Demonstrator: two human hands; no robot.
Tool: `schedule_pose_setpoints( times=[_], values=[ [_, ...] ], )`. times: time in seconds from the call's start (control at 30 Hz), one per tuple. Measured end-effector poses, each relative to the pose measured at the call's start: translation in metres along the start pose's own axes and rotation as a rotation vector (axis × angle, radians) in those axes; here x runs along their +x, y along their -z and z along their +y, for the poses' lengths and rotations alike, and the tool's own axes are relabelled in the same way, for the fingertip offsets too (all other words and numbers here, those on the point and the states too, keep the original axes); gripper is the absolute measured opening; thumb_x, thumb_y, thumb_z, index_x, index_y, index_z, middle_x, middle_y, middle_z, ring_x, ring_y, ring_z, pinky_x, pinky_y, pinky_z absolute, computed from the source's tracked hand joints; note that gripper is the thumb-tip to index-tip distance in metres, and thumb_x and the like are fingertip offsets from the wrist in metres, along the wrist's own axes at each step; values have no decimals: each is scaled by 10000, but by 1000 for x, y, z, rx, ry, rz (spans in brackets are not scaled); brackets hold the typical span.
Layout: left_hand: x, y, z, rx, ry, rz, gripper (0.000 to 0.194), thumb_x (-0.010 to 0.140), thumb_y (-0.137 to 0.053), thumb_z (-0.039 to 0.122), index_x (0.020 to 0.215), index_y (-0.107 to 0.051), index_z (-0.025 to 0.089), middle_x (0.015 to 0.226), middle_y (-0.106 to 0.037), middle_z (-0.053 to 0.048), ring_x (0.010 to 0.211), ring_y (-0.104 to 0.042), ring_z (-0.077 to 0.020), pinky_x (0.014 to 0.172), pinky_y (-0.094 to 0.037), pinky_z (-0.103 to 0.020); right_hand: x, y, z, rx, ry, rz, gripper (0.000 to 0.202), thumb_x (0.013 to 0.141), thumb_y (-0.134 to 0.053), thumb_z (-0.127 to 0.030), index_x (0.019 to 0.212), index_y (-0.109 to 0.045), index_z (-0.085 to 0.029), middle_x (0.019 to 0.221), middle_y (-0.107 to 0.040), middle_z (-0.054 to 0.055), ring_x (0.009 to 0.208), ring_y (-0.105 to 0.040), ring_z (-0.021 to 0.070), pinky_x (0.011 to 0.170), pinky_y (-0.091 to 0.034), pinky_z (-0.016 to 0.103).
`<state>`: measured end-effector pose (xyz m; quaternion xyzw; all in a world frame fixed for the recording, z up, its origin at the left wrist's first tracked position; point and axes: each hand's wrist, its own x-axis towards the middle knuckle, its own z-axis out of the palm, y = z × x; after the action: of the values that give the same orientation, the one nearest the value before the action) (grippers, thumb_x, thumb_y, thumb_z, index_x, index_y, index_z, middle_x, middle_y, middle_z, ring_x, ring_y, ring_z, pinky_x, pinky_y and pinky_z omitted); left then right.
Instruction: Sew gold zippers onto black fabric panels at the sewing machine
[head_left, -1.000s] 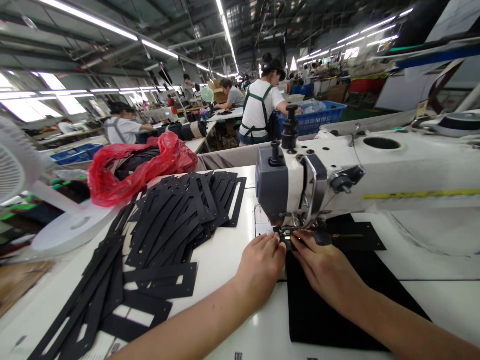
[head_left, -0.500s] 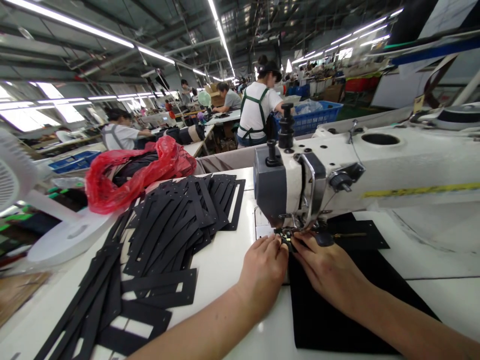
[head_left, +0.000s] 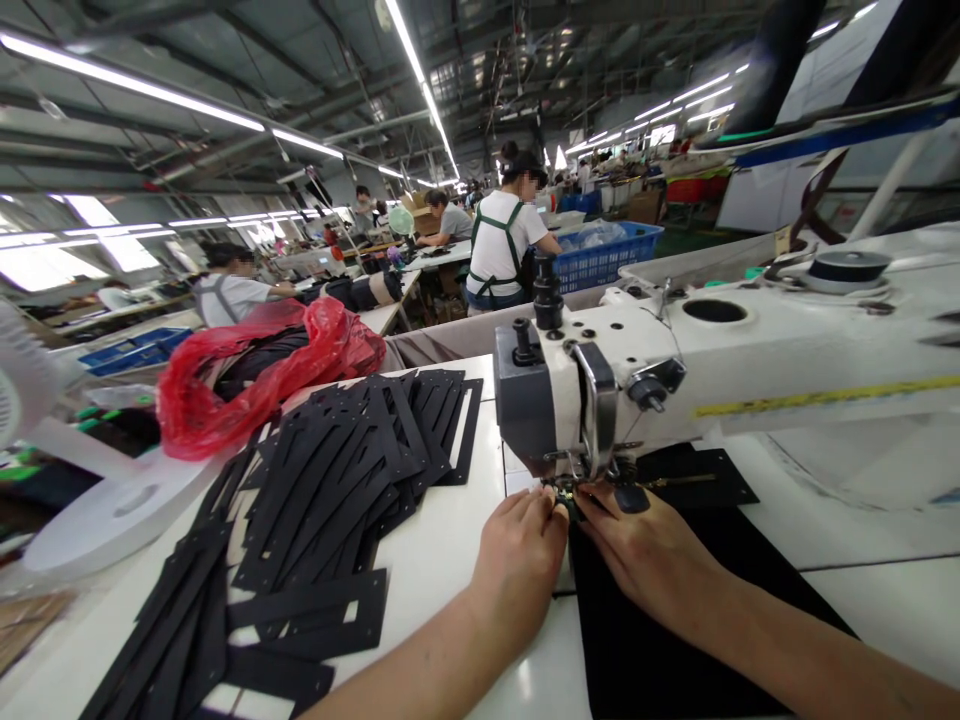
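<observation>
Under the needle area of a white and grey sewing machine (head_left: 529, 405), my two hands meet at the end of a black fabric piece (head_left: 630, 640). My left hand (head_left: 521, 560) is closed, its fingertips pinching at the edge just left of the presser foot. From the other side, my right hand (head_left: 652, 550) presses its bunched fingers and thumb on the black fabric. Small shiny gold-coloured bits show between the fingertips; their kind cannot be made out. Behind my right hand lies a black panel (head_left: 731, 475) with a thin gold-coloured strip.
Many black cut-out frame pieces (head_left: 330, 480) are heaped on the white table (head_left: 427, 600) at left. Beyond them sit a red plastic bag (head_left: 187, 400) and a white fan (head_left: 112, 500). A co-worker (head_left: 499, 245) in a green-strapped apron stands near a blue crate (head_left: 607, 250).
The view has shifted slightly, so the machine and table appear a little further left and lower. Both hands stay at the needle area, with fingertips still close together.
</observation>
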<state>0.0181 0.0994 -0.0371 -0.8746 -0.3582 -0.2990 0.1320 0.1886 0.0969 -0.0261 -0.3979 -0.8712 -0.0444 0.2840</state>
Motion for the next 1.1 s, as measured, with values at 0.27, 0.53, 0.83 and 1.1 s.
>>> schedule_pose_setpoints(
  times=[0.27, 0.53, 0.83, 1.1],
  values=[
    [3, 0, -3, 20, 4, -29, 158, 900, -481, 138, 871, -636, 128, 802, -650, -83, 802, -639, -215, 720, -555, -343, 2, 0, 1, 15, -35, -27, 238, 868, -382, -120, 933, -610, -134, 947, -640, 118, 929, -600, 205, 838, -489, 345],
    [4, 0, -5, -6, 18, -44, 146, 892, -484, 130, 871, -629, 134, 865, -655, -99, 807, -632, -210, 711, -549, -344, 5, 3, 2, 14, -35, -21, 263, 867, -370, -104, 962, -614, -138, 957, -649, 105, 899, -609, 200, 809, -497, 337],
    [1, -4, -6, -24, 47, -26, 109, 855, -518, 96, 821, -618, 121, 939, -670, -111, 864, -644, -220, 769, -544, -352, 4, -1, 5, 5, -12, 2, 297, 860, -377, -92, 1040, -609, -138, 993, -648, 104, 917, -610, 199, 811, -500, 331],
    [-1, -6, -8, -30, 34, -2, 99, 832, -535, 72, 861, -610, 128, 990, -673, -127, 917, -646, -220, 798, -551, -366, 0, -3, 8, -23, -9, -6, 293, 863, -413, -111, 1090, -595, -149, 1027, -644, 111, 977, -603, 206, 849, -493, 345]
  ],
)
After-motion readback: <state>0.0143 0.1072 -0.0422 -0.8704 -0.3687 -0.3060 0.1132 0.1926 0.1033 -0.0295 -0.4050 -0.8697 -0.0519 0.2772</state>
